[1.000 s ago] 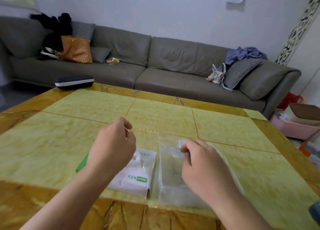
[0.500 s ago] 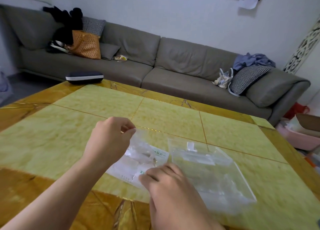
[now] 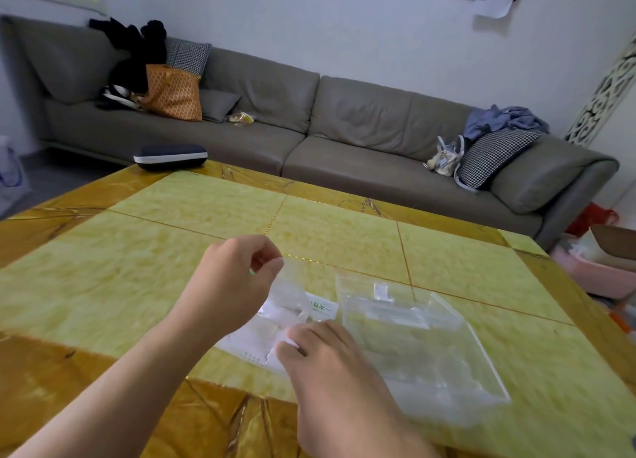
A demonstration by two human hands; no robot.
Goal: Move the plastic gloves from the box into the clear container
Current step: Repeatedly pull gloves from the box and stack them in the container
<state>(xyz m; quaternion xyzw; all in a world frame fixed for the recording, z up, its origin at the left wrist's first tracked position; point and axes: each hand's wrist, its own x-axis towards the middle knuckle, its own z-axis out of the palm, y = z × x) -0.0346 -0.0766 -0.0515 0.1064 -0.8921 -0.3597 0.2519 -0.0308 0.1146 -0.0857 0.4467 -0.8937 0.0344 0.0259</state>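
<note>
A flat white glove box (image 3: 318, 309) with green print lies on the yellow table (image 3: 137, 278), partly hidden by both hands. My left hand (image 3: 234, 282) hovers above it, pinching a thin clear plastic glove (image 3: 292, 299) that stretches down to the box. My right hand (image 3: 330, 364) presses on the box's near end, fingers curled against it. The clear container (image 3: 481, 351), a shallow transparent tray, sits directly right of the box with clear plastic lying in it.
A dark oval case (image 3: 170, 156) rests at the table's far left corner. A grey sofa (image 3: 344, 123) with bags and cushions runs behind the table. A pink tub (image 3: 585, 271) and boxes stand on the floor at the right.
My right hand left the clear container and came down on the box's near end. My left hand pinched a glove and lifted it a little. The camera turned slightly left.
</note>
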